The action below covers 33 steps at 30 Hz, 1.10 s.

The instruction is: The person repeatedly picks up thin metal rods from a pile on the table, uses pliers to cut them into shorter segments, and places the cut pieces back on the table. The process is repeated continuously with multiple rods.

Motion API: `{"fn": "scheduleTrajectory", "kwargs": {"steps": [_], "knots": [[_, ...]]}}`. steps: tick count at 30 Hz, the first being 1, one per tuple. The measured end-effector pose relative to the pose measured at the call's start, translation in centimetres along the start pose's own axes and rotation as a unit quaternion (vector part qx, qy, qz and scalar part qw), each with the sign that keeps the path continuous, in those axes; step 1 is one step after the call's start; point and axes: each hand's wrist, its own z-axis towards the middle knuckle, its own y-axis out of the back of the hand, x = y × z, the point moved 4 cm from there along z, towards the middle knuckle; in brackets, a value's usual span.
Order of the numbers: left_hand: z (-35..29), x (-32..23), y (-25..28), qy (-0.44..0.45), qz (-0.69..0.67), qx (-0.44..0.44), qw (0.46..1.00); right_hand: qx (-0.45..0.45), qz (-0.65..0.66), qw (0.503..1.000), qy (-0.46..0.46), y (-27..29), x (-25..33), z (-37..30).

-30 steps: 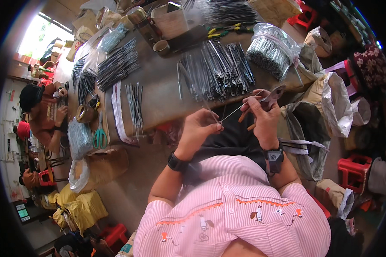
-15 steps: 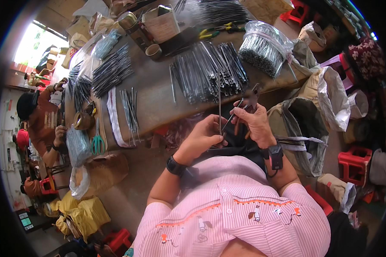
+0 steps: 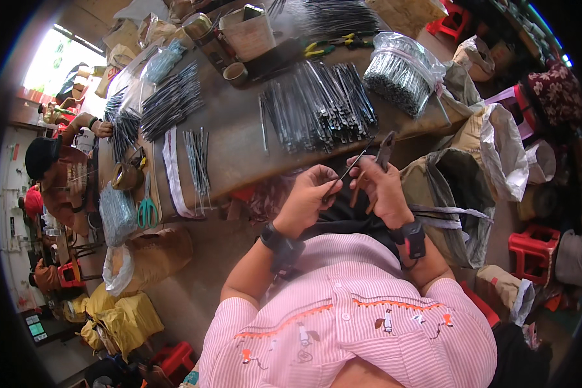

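Note:
In front of my chest, my left hand [image 3: 310, 199] pinches a thin dark metal strip [image 3: 350, 169]. The strip slants up and right, passing by the fingertips of my other hand. My right hand [image 3: 383, 193] is closed round a pair of pliers [image 3: 387, 147], whose metal head points up and whose brownish handles show below the fingers. Whether the plier jaws touch the strip I cannot tell. Just beyond both hands, a wide row of similar metal strips [image 3: 320, 107] lies on the table.
The brown table [image 3: 239, 152] also bears a plastic-wrapped bundle of strips [image 3: 404, 74], a smaller group of strips [image 3: 197, 161], teal scissors [image 3: 147, 212] and a tape roll [image 3: 124, 176]. Sacks [image 3: 456, 200] stand open at my right. A co-worker [image 3: 61, 171] sits at the left.
The strip that stood upright in my left hand is now tilted toward my right hand. My left fingers have turned and drawn in. The co-worker's arm has reached toward the strips on the table.

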Motion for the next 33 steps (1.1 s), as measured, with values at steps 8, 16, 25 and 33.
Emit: {"fn": "scheduleTrajectory", "kwargs": {"steps": [8, 16, 25, 33], "knots": [[-0.7, -1.8, -0.2, -0.084, 0.192, -0.083, 0.974, 0.147, 0.240, 0.956, -0.084, 2.1, -1.0, -1.7], [-1.0, -3.6, -2.0, -0.277, 0.368, -0.090, 0.883, 0.169, -0.250, 0.953, -0.039, 2.5, -2.0, -2.5], [-1.4, -4.2, -2.1, -0.266, 0.365, -0.100, 0.887, 0.138, -0.531, 0.820, 0.161, 2.0, 0.2, -2.1], [-1.1, -4.5, -1.6, -0.258, 0.351, -0.093, 0.895, 0.131, -0.558, 0.798, 0.188, 0.9, 1.4, -1.5]]}}
